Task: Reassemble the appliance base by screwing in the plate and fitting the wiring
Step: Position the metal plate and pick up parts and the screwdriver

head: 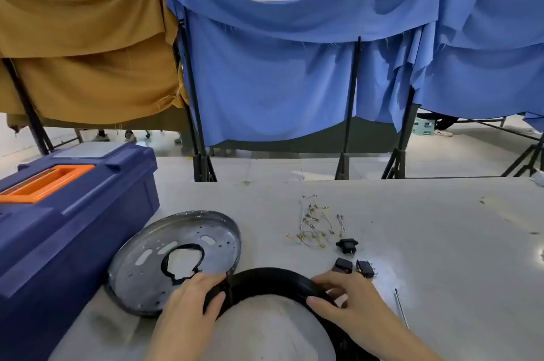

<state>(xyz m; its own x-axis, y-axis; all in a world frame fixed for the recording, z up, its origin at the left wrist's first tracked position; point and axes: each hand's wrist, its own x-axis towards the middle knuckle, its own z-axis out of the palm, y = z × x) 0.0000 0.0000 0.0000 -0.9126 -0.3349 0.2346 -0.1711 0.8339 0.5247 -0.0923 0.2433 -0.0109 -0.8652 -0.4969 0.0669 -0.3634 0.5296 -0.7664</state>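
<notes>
Gripping the base (273,275) at lower centre of the frame, the person is working with both hands on its rim. The left hand (191,298) is curling its fingers over the left edge with the thumb tucked inside. The right hand (348,301) is pinching the right edge, thumb lying along the top. Neither is holding anything else. Taking it from two sides like this is, I'd judge, a way of turning or squaring the black ring before anything goes into it. Its middle is showing pale, and I cannot tell whether that is table seen through an opening.

The plate (215,231) is lying hollow side up just left of the base, near the toolbox (73,213) at the left of the frame. It is waiting within easy reach, not yet fitted or screwed. The wires (312,225) are lying in a loose bunch right of centre on the table (426,228), with the socket (346,243) and two switches (343,265) just below them, seemingly being kept sorted for fitting. A thin rod (401,307), perhaps a screwdriver, is lying just right of the right hand, handy for the screws.
</notes>
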